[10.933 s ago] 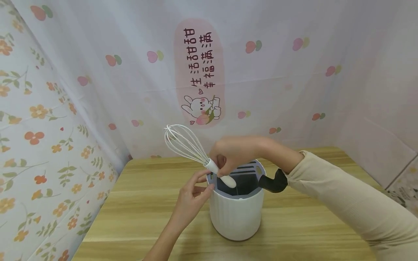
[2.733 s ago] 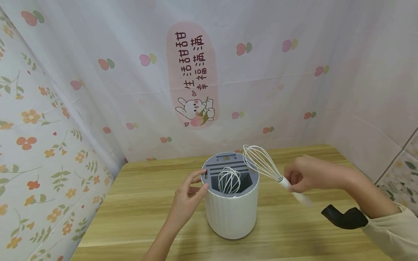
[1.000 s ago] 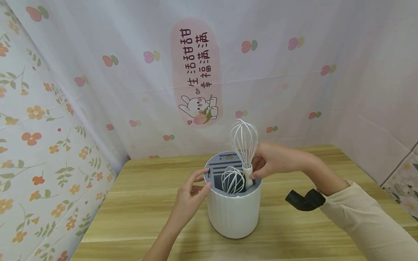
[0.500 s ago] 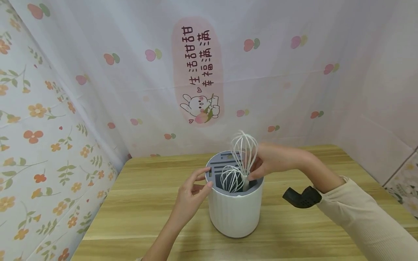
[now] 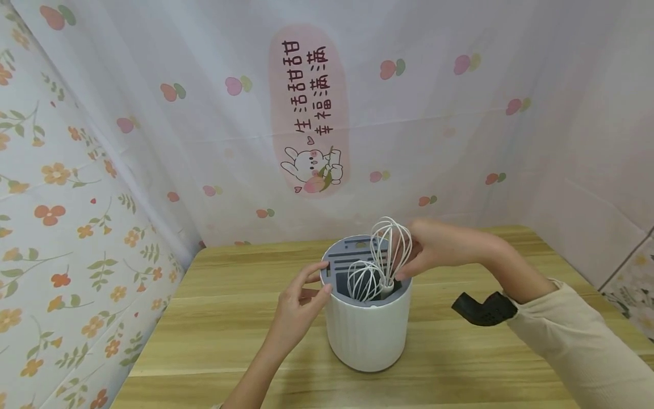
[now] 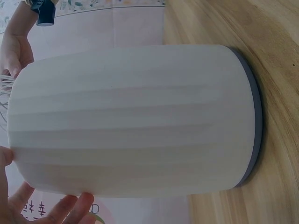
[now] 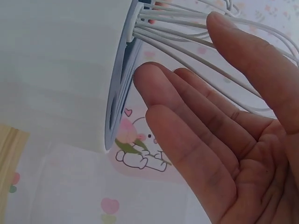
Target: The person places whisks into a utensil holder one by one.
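A white utensil holder point(image 5: 368, 335) with a grey slotted lid point(image 5: 341, 248) stands upright on the table. My left hand point(image 5: 296, 304) holds its left side near the rim, thumb in front and fingers curved round the wall, as the left wrist view also shows. Two white whisks stand in the lid's large opening, wire ends up: a smaller one point(image 5: 364, 281) at left and a taller one point(image 5: 386, 288) at right. Beside the taller whisk is my right hand point(image 5: 444, 244); in the right wrist view its fingers are loosely extended around the wires, without a grip.
The wooden table point(image 5: 230, 318) extends around the holder. Behind it hangs a pale printed curtain point(image 5: 434, 130), with a floral cloth point(image 5: 66, 227) on the left. A black curved mount point(image 5: 484, 309) sits on the right wrist.
Earlier my right hand brought the taller whisk from the right, handle down, into the opening. It has since sunk lower and leans right; my right fingers have loosened. My left hand stays on the holder.
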A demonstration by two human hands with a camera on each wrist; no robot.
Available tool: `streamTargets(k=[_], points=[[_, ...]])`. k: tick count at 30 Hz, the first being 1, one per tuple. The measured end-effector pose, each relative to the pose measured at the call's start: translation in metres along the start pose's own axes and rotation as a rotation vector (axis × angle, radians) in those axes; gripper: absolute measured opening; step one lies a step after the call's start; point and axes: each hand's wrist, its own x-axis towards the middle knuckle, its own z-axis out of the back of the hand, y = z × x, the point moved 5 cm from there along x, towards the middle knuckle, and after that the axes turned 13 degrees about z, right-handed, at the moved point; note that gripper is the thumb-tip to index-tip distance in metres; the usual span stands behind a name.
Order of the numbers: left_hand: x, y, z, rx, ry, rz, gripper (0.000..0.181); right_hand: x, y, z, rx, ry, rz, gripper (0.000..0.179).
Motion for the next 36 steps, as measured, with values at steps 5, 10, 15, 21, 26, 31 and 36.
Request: streamTargets(k=[5,10,15,21,26,31,36], points=[[0.006,0.013,-0.001,0.002,-0.003,-0.010,0.038,-0.003,-0.001,0.002,-0.016,-0.014,-0.011,0.024],[0.010,0.022,-0.001,0.005,-0.010,-0.034,0.037,-0.008,-0.002,0.002,-0.012,-0.022,-0.039,0.028],[0.008,0.018,-0.001,-0.002,-0.012,-0.022,0.037,-0.011,0.000,0.002,0.008,-0.022,-0.052,0.029],[0.008,0.018,-0.002,-0.015,-0.011,-0.019,0.038,-0.014,0.001,0.001,0.032,-0.009,-0.022,0.033],[0.014,0.029,-0.003,-0.001,-0.010,-0.024,0.038,-0.017,0.000,0.001,0.018,-0.009,-0.019,0.033],[0.015,0.032,-0.004,0.005,-0.007,-0.044,0.037,-0.021,0.000,0.002,0.020,-0.019,-0.044,0.034],[0.014,0.030,-0.002,0.017,0.002,-0.044,0.038,-0.026,0.002,0.007,0.008,-0.033,-0.077,0.040]])
